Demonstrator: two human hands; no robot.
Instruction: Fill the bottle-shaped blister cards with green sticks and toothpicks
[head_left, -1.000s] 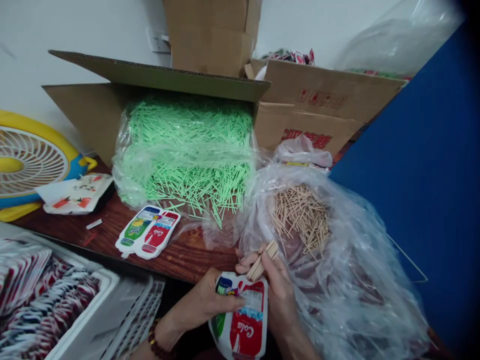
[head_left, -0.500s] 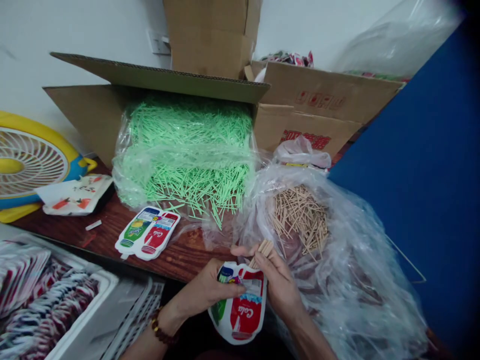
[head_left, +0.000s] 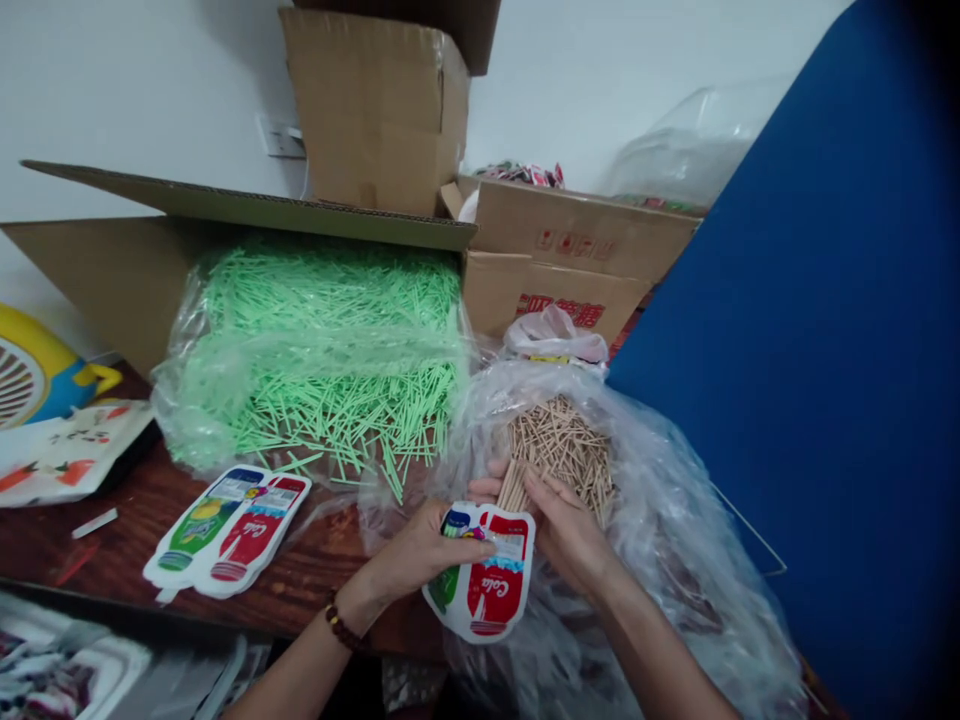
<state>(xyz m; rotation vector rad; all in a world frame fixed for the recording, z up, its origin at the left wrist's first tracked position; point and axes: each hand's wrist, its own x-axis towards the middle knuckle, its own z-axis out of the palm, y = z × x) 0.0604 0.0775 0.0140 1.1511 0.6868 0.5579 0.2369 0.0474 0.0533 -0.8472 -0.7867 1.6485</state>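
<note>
My left hand (head_left: 416,555) is closed on a bottle-shaped printed packet (head_left: 499,590), its thumb lying across the front; one half is red and marked Cola, the other green. Just above the packet's top edge, my right hand (head_left: 562,520) pinches a small bundle of brown sticks (head_left: 514,487) between thumb and fingers. Behind it, a loose heap of the same sticks (head_left: 566,440) lies in a clear plastic bag (head_left: 660,450). Another double-bottle packet (head_left: 229,530) rests flat on the table to the left.
A cardboard box (head_left: 97,275) on its side spills light green sticks (head_left: 337,370) in clear plastic. Further boxes (head_left: 367,110) stand against the wall. At left are a yellow and blue fan (head_left: 56,370), a printed pouch (head_left: 67,450) and a bin (head_left: 97,665). A blue panel (head_left: 795,330) borders the right.
My view has shifted, so the table's things sit further left and lower. Both hands have moved towards the brown stick heap, still holding the packet and the bundle.
</note>
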